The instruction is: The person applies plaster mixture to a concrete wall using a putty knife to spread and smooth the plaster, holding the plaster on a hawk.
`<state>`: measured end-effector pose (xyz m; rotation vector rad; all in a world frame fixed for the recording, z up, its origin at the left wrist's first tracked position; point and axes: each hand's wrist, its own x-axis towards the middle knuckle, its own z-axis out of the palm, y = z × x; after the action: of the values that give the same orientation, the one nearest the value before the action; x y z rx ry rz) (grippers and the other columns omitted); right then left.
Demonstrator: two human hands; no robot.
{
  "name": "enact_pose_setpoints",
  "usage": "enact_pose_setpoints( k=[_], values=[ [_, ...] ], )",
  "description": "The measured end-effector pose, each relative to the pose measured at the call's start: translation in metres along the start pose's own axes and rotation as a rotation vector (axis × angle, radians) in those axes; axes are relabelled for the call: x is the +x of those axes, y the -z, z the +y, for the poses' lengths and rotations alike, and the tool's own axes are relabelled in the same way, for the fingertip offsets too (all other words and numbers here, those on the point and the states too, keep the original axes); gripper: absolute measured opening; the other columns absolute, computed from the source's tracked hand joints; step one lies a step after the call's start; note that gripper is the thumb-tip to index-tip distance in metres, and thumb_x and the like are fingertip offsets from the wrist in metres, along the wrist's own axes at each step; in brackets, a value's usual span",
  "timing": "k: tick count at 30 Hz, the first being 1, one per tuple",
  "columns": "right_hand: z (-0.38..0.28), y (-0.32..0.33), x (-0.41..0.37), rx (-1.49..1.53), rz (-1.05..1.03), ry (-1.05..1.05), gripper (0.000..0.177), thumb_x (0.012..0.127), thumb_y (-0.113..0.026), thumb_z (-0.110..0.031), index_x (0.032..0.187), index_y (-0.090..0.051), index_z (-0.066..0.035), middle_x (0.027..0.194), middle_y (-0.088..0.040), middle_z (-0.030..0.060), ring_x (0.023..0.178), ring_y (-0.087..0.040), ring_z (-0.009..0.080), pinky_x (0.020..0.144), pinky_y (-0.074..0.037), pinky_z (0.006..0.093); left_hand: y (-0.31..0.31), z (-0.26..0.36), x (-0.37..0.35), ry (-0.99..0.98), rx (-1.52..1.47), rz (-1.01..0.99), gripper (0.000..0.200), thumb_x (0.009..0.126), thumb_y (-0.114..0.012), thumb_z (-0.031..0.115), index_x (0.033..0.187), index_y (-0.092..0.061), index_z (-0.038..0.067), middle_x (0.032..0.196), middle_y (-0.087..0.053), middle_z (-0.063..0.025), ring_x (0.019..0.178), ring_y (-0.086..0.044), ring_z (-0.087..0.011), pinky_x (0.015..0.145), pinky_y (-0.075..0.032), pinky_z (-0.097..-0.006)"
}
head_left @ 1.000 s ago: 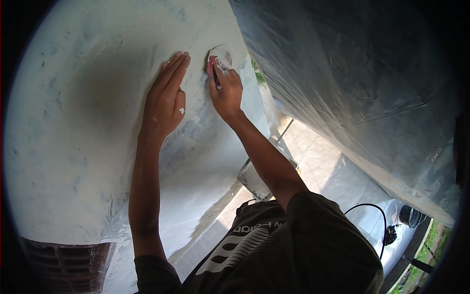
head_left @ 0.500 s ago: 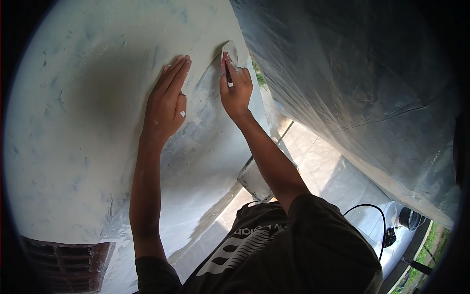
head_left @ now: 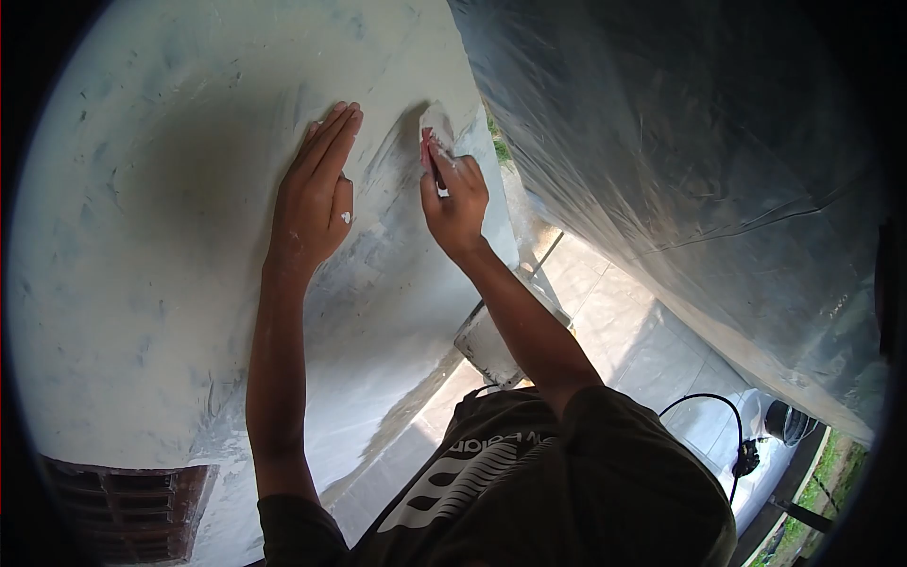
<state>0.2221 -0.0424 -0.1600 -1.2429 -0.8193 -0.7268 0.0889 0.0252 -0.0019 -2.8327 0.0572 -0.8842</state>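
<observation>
My left hand (head_left: 316,189) lies against the pale, patchy wall (head_left: 217,312), its fingers stretched out and pointing up, with a white smear on the thumb. To its right, my right hand (head_left: 456,200) is closed around the reddish handle of a scraper (head_left: 436,128). One finger of that hand lies along the handle. The scraper's whitish blade meets the wall near its right edge. Grey streaks mark the wall between the two hands.
Plastic sheeting (head_left: 680,142) hangs at the right. Below is a tiled floor (head_left: 614,312), with a whitish, stained container (head_left: 491,345) behind my right forearm. A brown vent (head_left: 128,510) is set in the wall at lower left. A dark bucket (head_left: 786,420) and black cable (head_left: 723,402) lie lower right.
My right hand and the scraper have moved down along the wall and slightly left. My left hand has shifted slightly left, still flat.
</observation>
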Motion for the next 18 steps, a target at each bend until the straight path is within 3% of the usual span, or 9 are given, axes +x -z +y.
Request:
enact_pose_setpoints(
  k=[4, 7, 10, 13, 18],
  values=[
    [0.032, -0.025, 0.022, -0.105, 0.003, -0.061, 0.04, 0.075, -0.068, 0.004, 0.116, -0.066, 0.003, 0.076, -0.061, 0.0117, 0.071, -0.056, 0.0273, 0.066, -0.048, 0.0367, -0.001, 0.002, -0.001, 0.009, -0.002, -0.016, 0.066, 0.078, -0.034, -0.011, 0.143, -0.045, -0.003, 0.147, -0.048, -0.0181, 0.141, -0.041, -0.0314, 0.119, -0.028, -0.047],
    [-0.001, -0.037, -0.021, -0.037, -0.087, 0.032, 0.043, 0.074, -0.072, -0.001, 0.117, -0.064, 0.003, 0.088, -0.062, 0.0158, 0.083, -0.059, 0.0338, 0.077, -0.049, 0.0435, -0.001, 0.002, 0.003, -0.016, -0.004, 0.02, 0.062, 0.078, -0.039, -0.01, 0.14, -0.048, -0.004, 0.144, -0.051, -0.0178, 0.139, -0.044, -0.031, 0.119, -0.031, -0.0459],
    [-0.049, -0.025, -0.077, 0.141, -0.232, 0.056, 0.043, 0.071, -0.072, 0.002, 0.113, -0.067, 0.002, 0.094, -0.063, 0.0152, 0.086, -0.062, 0.0323, 0.077, -0.05, 0.0425, 0.001, 0.002, 0.005, -0.017, -0.005, 0.003, 0.062, 0.078, -0.039, -0.01, 0.14, -0.048, -0.004, 0.143, -0.052, -0.0182, 0.138, -0.044, -0.0314, 0.119, -0.031, -0.0463],
    [-0.059, -0.002, -0.072, 0.233, -0.177, 0.091, 0.043, 0.071, -0.07, 0.006, 0.113, -0.067, 0.003, 0.087, -0.062, 0.0117, 0.077, -0.059, 0.0298, 0.068, -0.049, 0.0396, 0.004, 0.0, 0.004, -0.023, 0.008, 0.009, 0.062, 0.078, -0.039, -0.01, 0.14, -0.048, -0.004, 0.143, -0.052, -0.0182, 0.138, -0.044, -0.0311, 0.119, -0.031, -0.0466],
    [0.008, -0.004, 0.011, -0.031, 0.045, -0.028, 0.041, 0.077, -0.066, 0.007, 0.118, -0.066, 0.003, 0.076, -0.059, 0.0106, 0.069, -0.053, 0.0237, 0.065, -0.046, 0.0371, 0.015, -0.004, 0.004, -0.052, 0.064, 0.009, 0.064, 0.079, -0.037, -0.011, 0.141, -0.047, -0.002, 0.145, -0.051, -0.0167, 0.139, -0.044, -0.0298, 0.119, -0.031, -0.0466]
  ],
)
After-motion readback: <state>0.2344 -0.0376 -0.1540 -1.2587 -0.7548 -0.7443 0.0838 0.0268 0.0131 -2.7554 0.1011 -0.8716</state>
